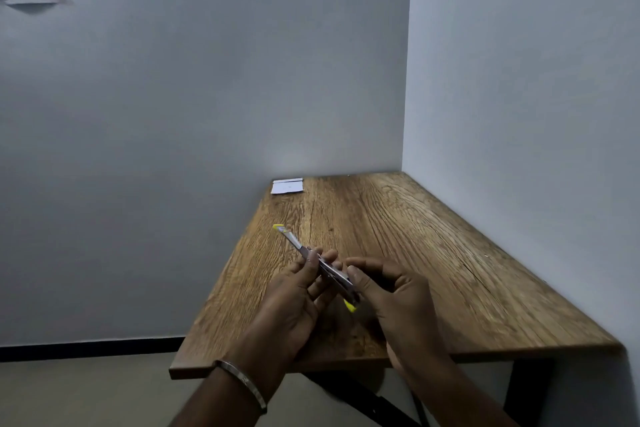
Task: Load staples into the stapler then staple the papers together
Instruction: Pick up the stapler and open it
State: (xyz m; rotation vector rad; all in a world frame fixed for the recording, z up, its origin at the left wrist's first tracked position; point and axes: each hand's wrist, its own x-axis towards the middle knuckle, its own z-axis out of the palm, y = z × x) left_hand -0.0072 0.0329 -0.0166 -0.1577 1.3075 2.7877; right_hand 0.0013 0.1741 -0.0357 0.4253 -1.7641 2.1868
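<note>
Both hands met above the wooden table (433,253): the left hand (294,291) gripped the slim metal stapler (322,263), its yellow-tipped tray slid out, while the right hand (391,291) curled its fingers at the near end, possibly pinching staples, though I couldn't tell. Loading seemed underway; next, the tray needed closing, then the white papers (287,186) at the far corner fetching.

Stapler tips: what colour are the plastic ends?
Yellow at both ends of the stapler, metal body between; head view, the only one, shows it.
</note>
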